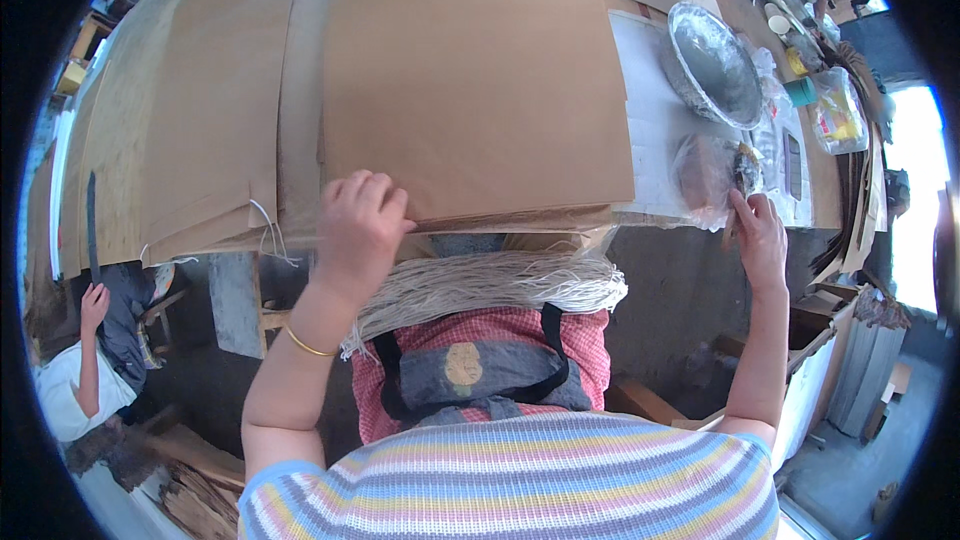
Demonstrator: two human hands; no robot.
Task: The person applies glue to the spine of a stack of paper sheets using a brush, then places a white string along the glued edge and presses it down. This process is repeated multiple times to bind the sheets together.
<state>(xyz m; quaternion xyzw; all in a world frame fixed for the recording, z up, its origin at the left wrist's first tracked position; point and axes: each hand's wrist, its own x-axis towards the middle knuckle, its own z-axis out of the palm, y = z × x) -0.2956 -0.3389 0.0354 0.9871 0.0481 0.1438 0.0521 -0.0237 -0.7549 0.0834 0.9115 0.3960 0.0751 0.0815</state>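
Note:
A large brown paper sheet (pixel 475 80) lies on top of a stack in front of me, its near edge at the table's edge. My left hand (pixel 360 225) covers the sheet's near left corner, its fingers curled closed on it. To the right, my right hand (pixel 762 240) is closed in a pinch beside a crumpled clear plastic bag (pixel 703 175) and a small dark, wet-looking thing (pixel 747 168). What its fingertips hold is too small to tell. Across my lap lies a bundle of white strings (pixel 490 285), over a red checked and grey apron (pixel 490 370).
A metal basin (pixel 712 65) of greyish stuff stands at the right, near a clear bag with yellow packaging (pixel 838 115). More brown sheets (pixel 215 90) lie to the left, with white string loops (pixel 268 230) hanging down. At far left, another person's hand (pixel 94 308) holds a dark strip.

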